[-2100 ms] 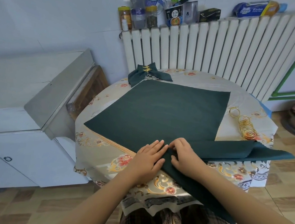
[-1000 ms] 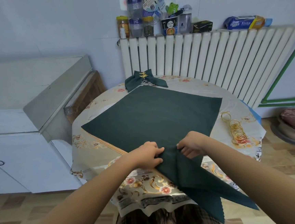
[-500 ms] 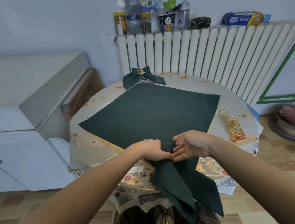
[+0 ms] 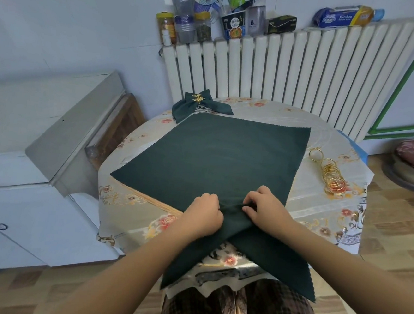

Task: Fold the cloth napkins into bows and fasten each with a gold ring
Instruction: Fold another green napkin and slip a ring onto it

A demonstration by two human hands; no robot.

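Both hands sit at the near edge of the table (image 4: 130, 215), the left hand (image 4: 202, 212) and right hand (image 4: 265, 210) each pinching a gathered fold of the napkin (image 4: 213, 157). Its two tails hang off the near edge; a finished bow (image 4: 200, 105) lies far left, rings (image 4: 329, 174) at right

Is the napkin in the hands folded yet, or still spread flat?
Folded and gathered: the napkin is bunched between the left hand and right hand, with two tails hanging off the table edge.
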